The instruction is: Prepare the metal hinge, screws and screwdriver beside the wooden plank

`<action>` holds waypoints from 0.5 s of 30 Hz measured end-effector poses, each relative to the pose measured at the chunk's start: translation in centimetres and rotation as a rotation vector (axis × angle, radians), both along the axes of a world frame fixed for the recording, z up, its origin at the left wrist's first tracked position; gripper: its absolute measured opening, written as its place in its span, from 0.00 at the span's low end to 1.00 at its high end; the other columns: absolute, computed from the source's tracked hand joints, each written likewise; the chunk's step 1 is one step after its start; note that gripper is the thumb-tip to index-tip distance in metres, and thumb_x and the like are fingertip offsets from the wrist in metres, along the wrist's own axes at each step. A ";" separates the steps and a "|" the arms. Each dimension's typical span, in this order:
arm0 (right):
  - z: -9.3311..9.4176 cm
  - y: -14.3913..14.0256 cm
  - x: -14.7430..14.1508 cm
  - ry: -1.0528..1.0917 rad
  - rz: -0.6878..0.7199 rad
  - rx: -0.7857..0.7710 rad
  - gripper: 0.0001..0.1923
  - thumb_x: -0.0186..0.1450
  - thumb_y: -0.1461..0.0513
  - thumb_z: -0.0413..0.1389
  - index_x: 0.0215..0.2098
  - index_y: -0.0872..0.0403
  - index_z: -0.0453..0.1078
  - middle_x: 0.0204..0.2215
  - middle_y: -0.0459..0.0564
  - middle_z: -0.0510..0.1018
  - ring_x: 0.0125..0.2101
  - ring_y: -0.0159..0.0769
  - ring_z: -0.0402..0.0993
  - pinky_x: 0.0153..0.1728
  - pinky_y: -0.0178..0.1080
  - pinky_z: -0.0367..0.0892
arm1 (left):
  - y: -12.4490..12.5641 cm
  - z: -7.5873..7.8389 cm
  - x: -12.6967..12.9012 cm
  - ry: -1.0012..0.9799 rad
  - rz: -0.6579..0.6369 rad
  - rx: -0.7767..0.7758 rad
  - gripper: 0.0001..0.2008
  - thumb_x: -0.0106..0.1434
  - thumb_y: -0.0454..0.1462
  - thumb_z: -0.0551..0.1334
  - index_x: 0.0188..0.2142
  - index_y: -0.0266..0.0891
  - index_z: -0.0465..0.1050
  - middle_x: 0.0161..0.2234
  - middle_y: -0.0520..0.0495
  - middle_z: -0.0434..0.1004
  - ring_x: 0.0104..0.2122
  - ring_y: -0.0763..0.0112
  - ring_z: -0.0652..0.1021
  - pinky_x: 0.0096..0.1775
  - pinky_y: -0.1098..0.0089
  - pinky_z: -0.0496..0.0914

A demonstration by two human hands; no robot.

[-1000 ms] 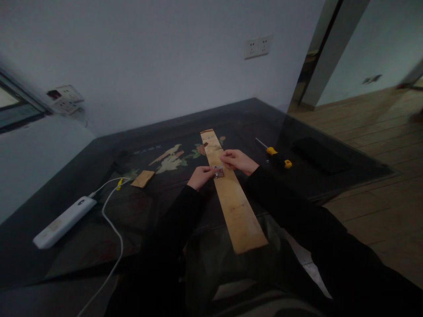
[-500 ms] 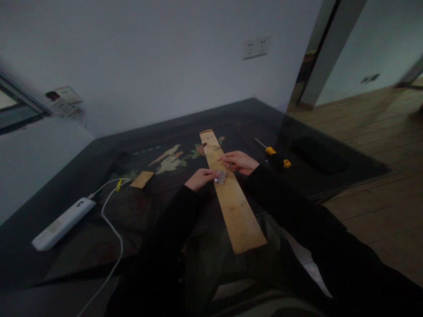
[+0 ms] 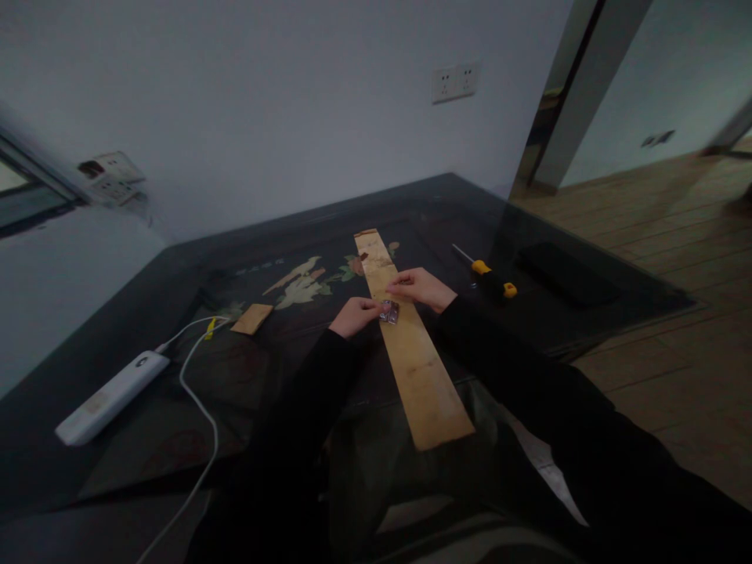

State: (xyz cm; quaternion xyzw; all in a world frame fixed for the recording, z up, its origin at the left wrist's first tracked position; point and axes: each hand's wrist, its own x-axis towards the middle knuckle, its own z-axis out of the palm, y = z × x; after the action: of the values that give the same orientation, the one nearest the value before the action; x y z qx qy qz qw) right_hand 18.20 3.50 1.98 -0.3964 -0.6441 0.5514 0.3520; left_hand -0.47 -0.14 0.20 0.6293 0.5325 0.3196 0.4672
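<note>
A long, narrow wooden board lies lengthwise over the dark table, its near end reaching past the edge toward my body. My left hand pinches a small silvery metal hinge against or just over the board's middle. Just beyond the hinge, my right hand has its thumb and forefinger pressed together above the wood. Whatever those fingertips hold is too small to make out. To the right, a screwdriver with a yellow and black handle rests on the table.
A small wood piece lies left on the table. Beside it are a white power strip and its cable. A dark flat object sits at the right. The wall rises behind.
The hinge has tilted slightly in my left fingers and looks darker. My right hand's fingers have drawn closer together and moved slightly left.
</note>
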 end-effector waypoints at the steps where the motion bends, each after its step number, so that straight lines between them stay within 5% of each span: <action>1: 0.1 0.0 0.0 -0.042 -0.007 0.055 0.11 0.52 0.60 0.64 0.29 0.60 0.74 0.20 0.43 0.69 0.20 0.24 0.58 0.22 0.31 0.53 | 0.0 0.0 0.0 0.009 -0.006 0.006 0.19 0.48 0.50 0.68 0.29 0.34 0.82 0.26 0.46 0.79 0.29 0.68 0.74 0.36 0.70 0.64; 10: 1.2 -1.0 0.1 -0.240 0.269 0.329 0.16 0.50 0.56 0.65 0.32 0.59 0.76 0.23 0.44 0.72 0.25 0.28 0.63 0.28 0.33 0.56 | 0.3 -0.4 0.0 0.100 -0.003 0.014 0.18 0.49 0.46 0.65 0.27 0.30 0.80 0.22 0.49 0.76 0.25 0.71 0.72 0.32 0.72 0.63; 15: 1.1 -1.9 -0.4 -0.325 0.284 0.457 0.14 0.51 0.58 0.65 0.33 0.57 0.75 0.25 0.44 0.73 0.26 0.29 0.63 0.29 0.32 0.55 | 0.2 -0.5 0.0 0.077 -0.005 0.020 0.17 0.47 0.44 0.65 0.29 0.31 0.80 0.24 0.50 0.77 0.26 0.70 0.73 0.32 0.72 0.64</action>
State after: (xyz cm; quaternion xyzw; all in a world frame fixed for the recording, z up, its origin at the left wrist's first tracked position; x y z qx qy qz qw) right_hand 17.83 1.62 3.10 -0.2961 -0.8480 0.3656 0.2441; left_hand -0.51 0.11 -0.28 0.6471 0.5451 0.2991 0.4411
